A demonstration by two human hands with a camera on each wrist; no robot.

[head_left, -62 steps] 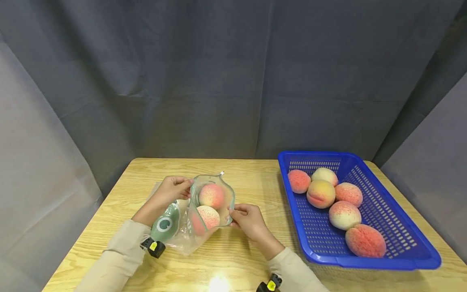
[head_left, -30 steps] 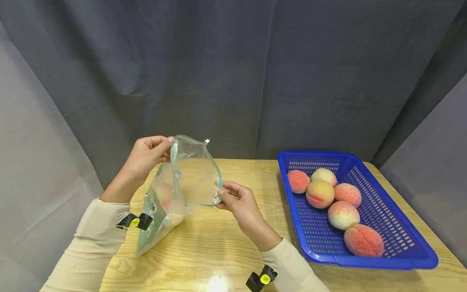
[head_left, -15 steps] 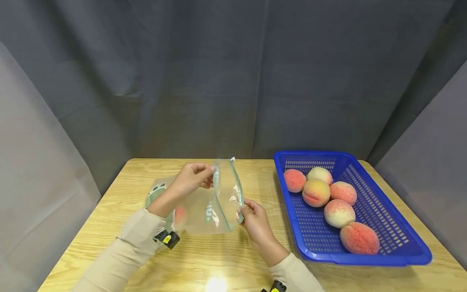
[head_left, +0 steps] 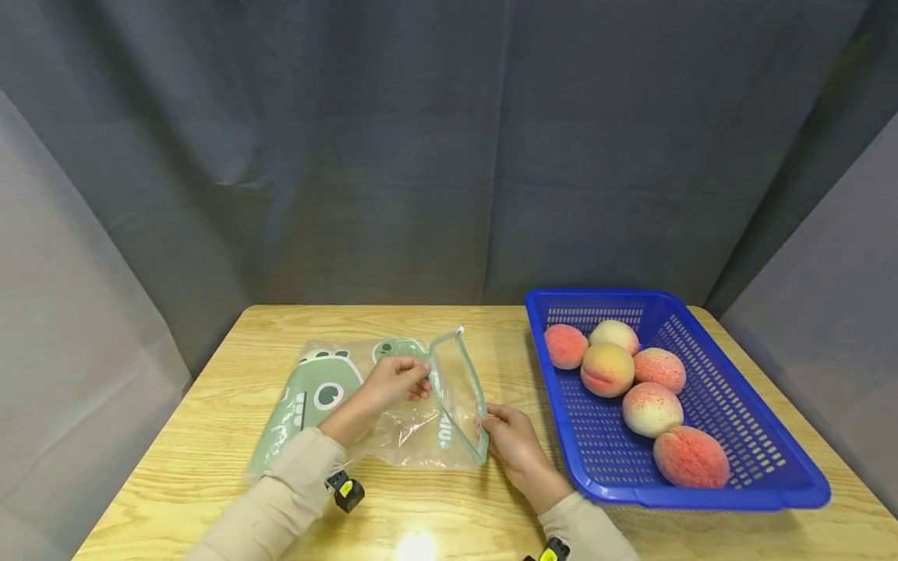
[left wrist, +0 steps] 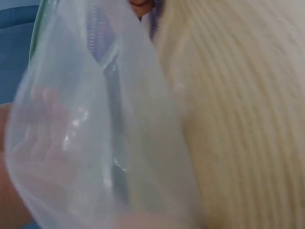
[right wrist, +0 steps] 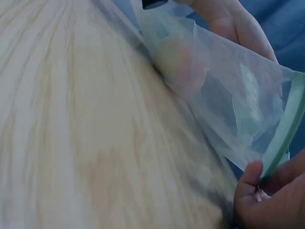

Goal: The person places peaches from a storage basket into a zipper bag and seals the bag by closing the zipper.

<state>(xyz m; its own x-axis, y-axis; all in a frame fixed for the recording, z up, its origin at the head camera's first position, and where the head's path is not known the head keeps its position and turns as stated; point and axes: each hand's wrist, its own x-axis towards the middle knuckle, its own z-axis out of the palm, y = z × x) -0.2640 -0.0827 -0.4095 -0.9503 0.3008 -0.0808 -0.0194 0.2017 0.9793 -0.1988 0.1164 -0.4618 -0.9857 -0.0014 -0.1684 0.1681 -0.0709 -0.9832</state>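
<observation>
A clear zip bag (head_left: 330, 389) with a green dinosaur print lies on the wooden table (head_left: 210, 389), its open mouth turned toward the basket. My left hand (head_left: 419, 382) pinches the far side of the green rim. My right hand (head_left: 489, 425) pinches the near side, which the right wrist view shows as fingers (right wrist: 257, 191) on the zip strip (right wrist: 283, 138). That same view shows a pink peach (right wrist: 183, 59) inside the bag. The left wrist view is filled with blurred clear film (left wrist: 95, 133).
A blue plastic basket (head_left: 701, 499) stands at the right of the table and holds several peaches (head_left: 606, 370). Grey curtains hang behind and beside the table. Bare wood (head_left: 435, 514) lies in front of the bag.
The bag hung raised above the table a second ago. Both hands have since brought it down and to the right, and it now lies on the wood.
</observation>
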